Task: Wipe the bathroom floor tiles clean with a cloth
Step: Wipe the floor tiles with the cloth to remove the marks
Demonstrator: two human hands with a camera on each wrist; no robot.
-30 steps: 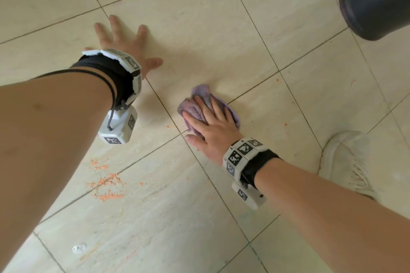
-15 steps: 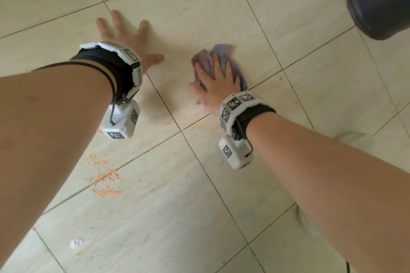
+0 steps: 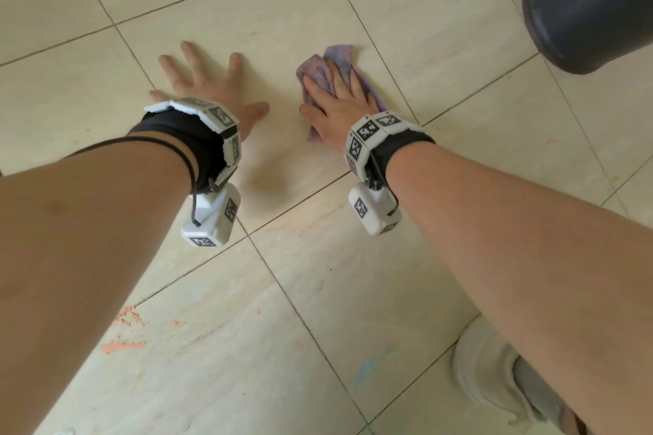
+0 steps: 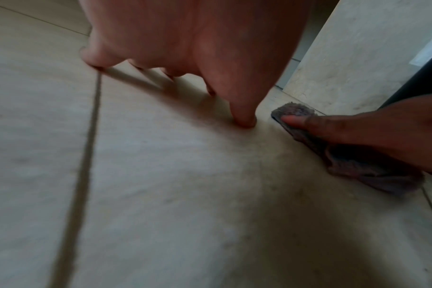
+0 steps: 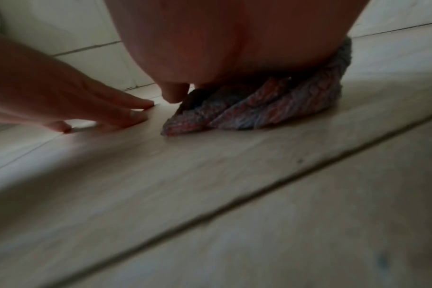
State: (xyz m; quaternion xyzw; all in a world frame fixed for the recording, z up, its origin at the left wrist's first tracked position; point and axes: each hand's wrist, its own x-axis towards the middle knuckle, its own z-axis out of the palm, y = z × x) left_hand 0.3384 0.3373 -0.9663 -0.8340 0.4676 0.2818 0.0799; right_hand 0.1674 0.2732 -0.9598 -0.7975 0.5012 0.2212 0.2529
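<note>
While the far tile under our cloth [image 3: 339, 78] looks pretty clean, we've got orange crumbs [image 3: 122, 346] near-left left to wipe — right hand [image 3: 339, 102] flat, fingers straight, pressing the bunched cloth down, left hand [image 3: 208, 88] splayed open on the floor tiles [image 3: 406, 293] just beside it.

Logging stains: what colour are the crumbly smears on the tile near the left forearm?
Orange crumbly smears; the head view shows them best.

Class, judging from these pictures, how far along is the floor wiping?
Done: the tile between the hands looks clean. In hand: the right hand presses the purple cloth flat; the left hand braces. Left: orange crumbs and a faint blue smear.
</note>
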